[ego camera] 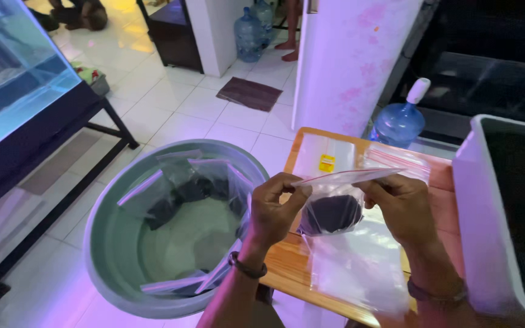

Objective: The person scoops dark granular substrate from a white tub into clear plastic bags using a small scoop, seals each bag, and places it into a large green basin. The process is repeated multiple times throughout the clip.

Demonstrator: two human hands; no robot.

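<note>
My left hand and my right hand pinch the two ends of the top strip of a clear zip bag that hangs between them above a wooden table. A dark clump fills the bottom of the bag. Under it, flat empty clear bags lie on the table, and more of them lie at the far end, one with a small yellow label. To the left stands a grey-green round tub with several similar bags of dark stuff inside.
A white box with a dark inside stands at the right of the table. A glass tank on a black stand sits at left. Blue water jugs, a brown mat and someone's bare feet are further off on white tiles.
</note>
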